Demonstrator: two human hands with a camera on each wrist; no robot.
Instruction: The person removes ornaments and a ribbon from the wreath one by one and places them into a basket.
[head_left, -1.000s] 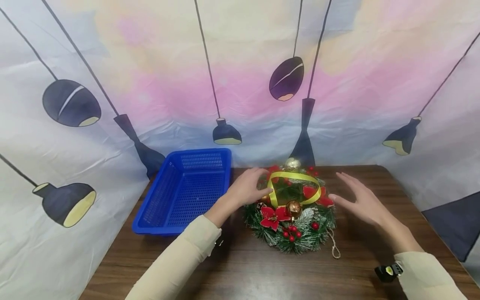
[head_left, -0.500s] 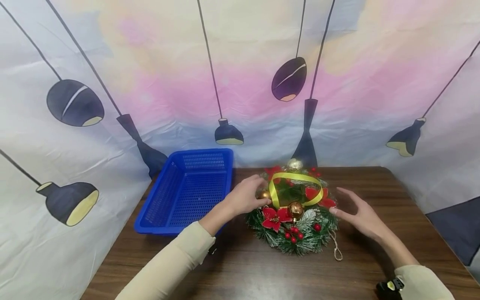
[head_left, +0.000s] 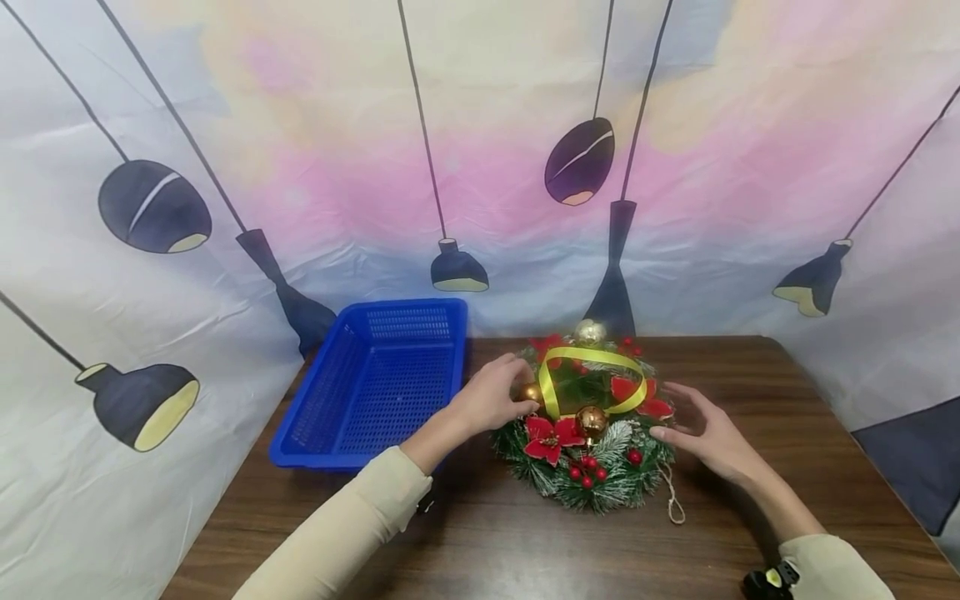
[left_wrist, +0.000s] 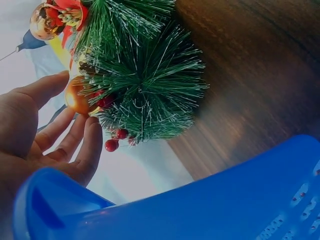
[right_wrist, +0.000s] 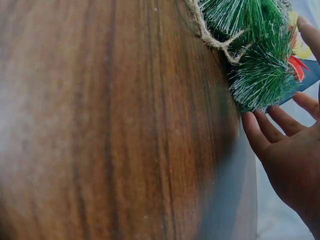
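Wreath [head_left: 615, 446]'s lying on the table [head_left: 525, 558] next to the blue basket [head_left: 322, 461], yellow ribbon [head_left: 592, 356] looping over its middle. Left hand [head_left: 491, 396]'s loosely spread around the gold ball [head_left: 531, 392] on the basket side, can't tell if it's touching. Right hand [head_left: 708, 429]'s pretty wide too, fingertips right at the opposite edge.

Both sleeves [head_left: 337, 529] are pale cream. Beside the right cuff [head_left: 813, 552] sits a black device [head_left: 759, 587] with a yellow patch [head_left: 773, 577].

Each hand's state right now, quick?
Left hand: at the glossy gold ball ornament; grip cannot be told.
Right hand: open, at the round green artificial-pine wreath.
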